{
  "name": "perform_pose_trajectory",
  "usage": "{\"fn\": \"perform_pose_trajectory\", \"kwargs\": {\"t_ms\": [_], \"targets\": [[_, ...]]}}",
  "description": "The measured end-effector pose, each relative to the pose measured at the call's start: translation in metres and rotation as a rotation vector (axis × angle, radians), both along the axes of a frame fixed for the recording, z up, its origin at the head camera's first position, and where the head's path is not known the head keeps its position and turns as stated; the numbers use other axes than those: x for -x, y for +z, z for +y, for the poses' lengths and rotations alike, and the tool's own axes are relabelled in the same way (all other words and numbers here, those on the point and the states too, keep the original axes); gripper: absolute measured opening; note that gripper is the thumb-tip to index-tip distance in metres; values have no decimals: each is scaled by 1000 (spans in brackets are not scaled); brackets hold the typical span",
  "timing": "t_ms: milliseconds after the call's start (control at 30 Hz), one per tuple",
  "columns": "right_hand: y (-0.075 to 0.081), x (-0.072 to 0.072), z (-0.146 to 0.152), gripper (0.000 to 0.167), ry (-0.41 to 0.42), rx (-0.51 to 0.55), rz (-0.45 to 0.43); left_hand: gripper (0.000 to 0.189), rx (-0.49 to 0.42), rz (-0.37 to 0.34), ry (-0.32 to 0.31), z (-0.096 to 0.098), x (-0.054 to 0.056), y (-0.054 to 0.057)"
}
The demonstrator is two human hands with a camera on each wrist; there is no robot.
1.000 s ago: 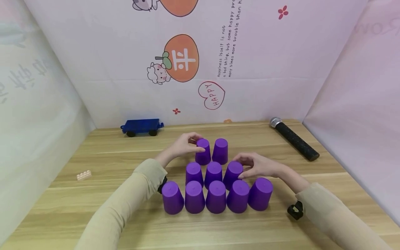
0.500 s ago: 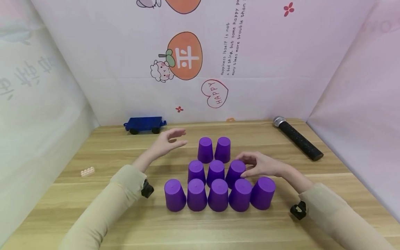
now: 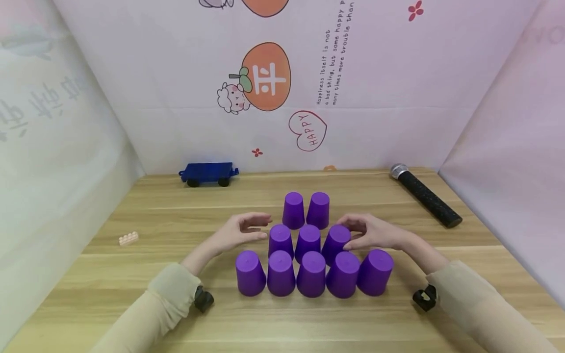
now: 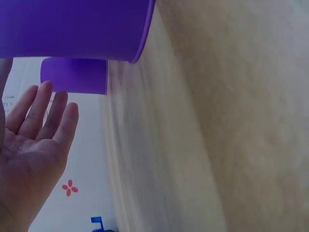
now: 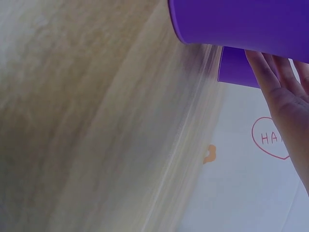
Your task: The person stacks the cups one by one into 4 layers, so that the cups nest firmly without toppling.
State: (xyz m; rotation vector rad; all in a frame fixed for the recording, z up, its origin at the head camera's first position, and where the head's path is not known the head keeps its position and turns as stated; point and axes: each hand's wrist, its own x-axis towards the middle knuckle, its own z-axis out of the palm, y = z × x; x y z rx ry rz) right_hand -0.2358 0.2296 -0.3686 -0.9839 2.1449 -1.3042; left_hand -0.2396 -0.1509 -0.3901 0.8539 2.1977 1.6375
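Note:
Upside-down purple cups stand on the wooden table in three rows in the head view. Two are at the back, including a left one (image 3: 293,211); three form the middle row, and several make up the front row, one of them a center cup (image 3: 311,274). My right hand (image 3: 375,232) holds the right-end cup (image 3: 336,245) of the middle row between thumb and fingers. Just left of the middle row's left cup (image 3: 280,240), my left hand (image 3: 236,231) is spread with thumb and fingers apart, holding nothing. The left wrist view shows its palm and separated fingers (image 4: 36,113) beside purple cups.
A blue toy wagon (image 3: 208,174) stands at the back left of the wooden table (image 3: 282,323). A black microphone (image 3: 425,196) lies at the back right. Toward the left edge is a small pale studded block (image 3: 128,239). Printed white sheets (image 3: 375,88) enclose the back and sides.
My left hand has let go of the left back cup, withdrawn leftward, then come nearer beside the middle row. My right hand stays at the middle row's right cup. The view has shifted slightly.

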Motion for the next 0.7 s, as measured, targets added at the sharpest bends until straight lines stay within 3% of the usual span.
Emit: {"fn": "perform_pose_trajectory", "kwargs": {"t_ms": [400,700], "targets": [[-1,-2,0,45,-7,-5,-14,51,17,-17,-93,18,-5,2],[0,-2,0,44,-10,-13,-7,49,25,-15,-87,24,-4,4]]}}
